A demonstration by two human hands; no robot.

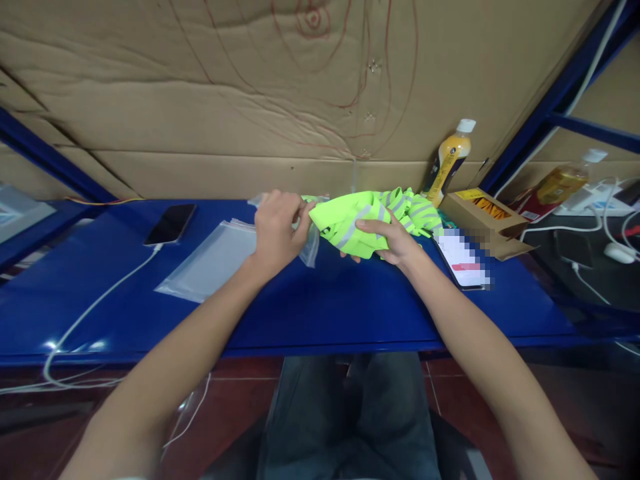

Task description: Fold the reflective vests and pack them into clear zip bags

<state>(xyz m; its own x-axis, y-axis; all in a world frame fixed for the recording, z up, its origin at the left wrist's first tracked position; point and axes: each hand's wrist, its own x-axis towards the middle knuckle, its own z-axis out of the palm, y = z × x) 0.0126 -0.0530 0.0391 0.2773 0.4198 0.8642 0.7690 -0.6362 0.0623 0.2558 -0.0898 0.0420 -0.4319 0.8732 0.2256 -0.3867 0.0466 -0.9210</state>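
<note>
Garment (363, 223), bright yellow-green with grey stripes, is bunched lengthwise between the two hands, above the far part of the blue desk (340, 307). Whether it is partly borne by the desk cannot be told. Its left end is narrowed to a tip at the left hand (281, 227); its right end is spread loosely in folds toward the bottle (447, 167) and box (467, 217).

Left hand: fingers curled in tight, back of hand turned up. A clear bag (311, 248) is gripped there, its plastic seen on either side of the hand; whether cloth is pinched too cannot be made out.

Right hand (393, 240): half closed around the garment's middle. Thumb is laid across the top, fingertips are glimpsed below, cloth is held between.

Left of the left hand, flat clear sleeves (207, 263) are laid on the desk. Farther left, a dark phone (171, 224) is seen, plugged to a white cable (100, 297). Right of the garment, a lit phone (463, 260) is set down near the box; its screen is blurred. Box is open, orange packets (487, 205) being shown inside. Bottle is stood behind, near the cardboard wall (175, 120), on which red curves are drawn.
</note>
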